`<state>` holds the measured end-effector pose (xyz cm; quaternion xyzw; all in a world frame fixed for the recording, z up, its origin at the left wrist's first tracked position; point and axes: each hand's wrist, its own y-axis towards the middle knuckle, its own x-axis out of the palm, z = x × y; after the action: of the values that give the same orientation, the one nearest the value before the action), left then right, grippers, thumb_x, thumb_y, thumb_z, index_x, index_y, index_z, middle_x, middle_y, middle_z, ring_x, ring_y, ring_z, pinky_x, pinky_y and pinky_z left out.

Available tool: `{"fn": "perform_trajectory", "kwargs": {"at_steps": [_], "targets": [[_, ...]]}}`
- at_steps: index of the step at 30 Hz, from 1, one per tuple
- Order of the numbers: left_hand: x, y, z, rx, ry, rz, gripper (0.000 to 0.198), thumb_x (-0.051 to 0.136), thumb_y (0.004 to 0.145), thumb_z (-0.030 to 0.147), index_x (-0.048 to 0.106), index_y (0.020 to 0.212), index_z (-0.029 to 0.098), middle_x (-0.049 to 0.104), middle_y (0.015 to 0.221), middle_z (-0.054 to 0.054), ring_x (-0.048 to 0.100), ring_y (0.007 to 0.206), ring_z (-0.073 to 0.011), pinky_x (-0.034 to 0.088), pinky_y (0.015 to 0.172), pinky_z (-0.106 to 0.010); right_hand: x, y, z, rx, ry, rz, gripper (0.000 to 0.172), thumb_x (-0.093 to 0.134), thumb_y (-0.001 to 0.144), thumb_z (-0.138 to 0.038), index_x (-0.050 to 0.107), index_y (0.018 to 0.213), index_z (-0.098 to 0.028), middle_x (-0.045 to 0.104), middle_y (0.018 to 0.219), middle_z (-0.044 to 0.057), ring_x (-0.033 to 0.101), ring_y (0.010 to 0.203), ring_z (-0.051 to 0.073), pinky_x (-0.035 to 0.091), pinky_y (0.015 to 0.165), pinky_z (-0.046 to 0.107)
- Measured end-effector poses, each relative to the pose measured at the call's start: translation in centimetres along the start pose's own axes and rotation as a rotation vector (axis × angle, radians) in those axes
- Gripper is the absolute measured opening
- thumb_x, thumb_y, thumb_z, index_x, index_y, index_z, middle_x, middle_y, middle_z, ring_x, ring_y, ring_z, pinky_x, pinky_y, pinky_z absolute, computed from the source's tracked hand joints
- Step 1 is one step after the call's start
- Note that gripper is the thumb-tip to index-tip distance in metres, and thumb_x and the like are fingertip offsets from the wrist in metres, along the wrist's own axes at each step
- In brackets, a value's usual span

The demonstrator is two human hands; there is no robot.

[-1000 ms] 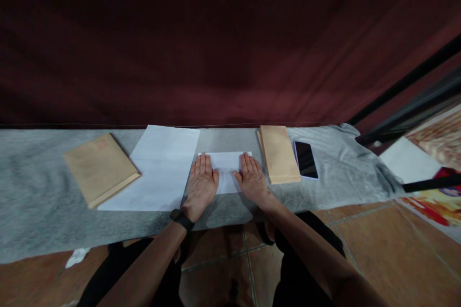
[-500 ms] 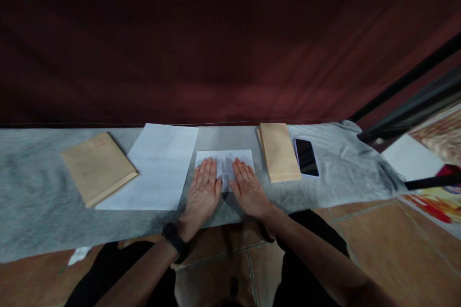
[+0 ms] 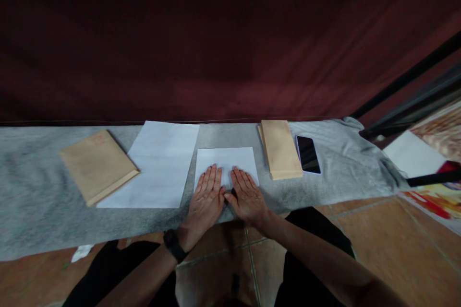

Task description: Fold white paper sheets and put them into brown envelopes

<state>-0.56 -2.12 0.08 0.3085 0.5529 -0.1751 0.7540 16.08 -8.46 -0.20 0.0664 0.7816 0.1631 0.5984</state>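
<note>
A small white sheet of paper [image 3: 226, 157], perhaps folded, lies on the grey cloth in front of me. My left hand [image 3: 207, 196] rests flat on its near left part, fingers stretched forward. Beside it my right hand [image 3: 247, 197] lies flat on the near right part, fingers also pointing away from me. The two thumbs almost meet near the paper's front edge, which the hands partly cover. To the left is a larger white sheet [image 3: 163, 163], and on its left side lies a brown envelope [image 3: 99, 165].
A stack of brown envelopes [image 3: 281, 148] lies right of my hands, with a phone [image 3: 308, 154] beside it. Grey cloth [image 3: 32, 192] covers the narrow surface. Behind it hangs a dark red curtain [image 3: 223, 57]. At the far right is a black metal bar [image 3: 432, 180].
Both hands have slid toward me over the small white paper, so more of its far part shows. My thumbs have come closer together.
</note>
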Motion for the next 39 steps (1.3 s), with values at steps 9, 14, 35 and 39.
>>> {"fn": "perform_trajectory", "kwargs": {"at_steps": [9,14,35,39], "targets": [[-0.3,0.1,0.0,-0.087,-0.020,-0.006,0.064,0.035,0.102,0.035,0.029,0.157,0.003,0.030,0.164,-0.023,0.023,0.155,-0.0311,0.028,0.124,-0.054,-0.5,-0.2,1.5,0.033,-0.039,-0.030,0.069,0.039,0.106,-0.046,0.029,0.158,-0.003,0.034,0.163,0.022,0.030,0.153,0.031,0.033,0.123,0.051],[-0.8,0.2,0.1,-0.120,0.005,-0.014,0.065,0.034,0.103,0.038,0.032,0.155,0.000,0.030,0.163,-0.024,0.024,0.155,-0.0318,0.026,0.125,-0.052,-1.0,-0.3,2.4,0.071,-0.045,-0.057,0.069,0.039,0.105,-0.047,0.033,0.155,0.001,0.036,0.161,0.024,0.031,0.152,0.032,0.032,0.122,0.050],[-0.5,-0.2,-0.6,-0.149,0.016,0.034,0.064,0.033,0.103,0.036,0.031,0.157,0.002,0.031,0.163,-0.023,0.028,0.154,-0.0304,0.027,0.124,-0.051,-1.6,-1.1,4.3,0.155,-0.066,-0.057,0.069,0.041,0.104,-0.047,0.032,0.157,-0.003,0.037,0.161,0.023,0.035,0.150,0.034,0.035,0.119,0.052],[-0.7,-0.1,-0.7,-0.155,0.009,0.036,0.063,0.032,0.103,0.035,0.032,0.156,0.001,0.033,0.162,-0.023,0.027,0.154,-0.0313,0.028,0.124,-0.052,-1.5,-1.3,4.3,0.166,-0.086,-0.044,0.069,0.042,0.104,-0.048,0.035,0.155,-0.001,0.039,0.159,0.024,0.037,0.148,0.035,0.035,0.119,0.052]]}}
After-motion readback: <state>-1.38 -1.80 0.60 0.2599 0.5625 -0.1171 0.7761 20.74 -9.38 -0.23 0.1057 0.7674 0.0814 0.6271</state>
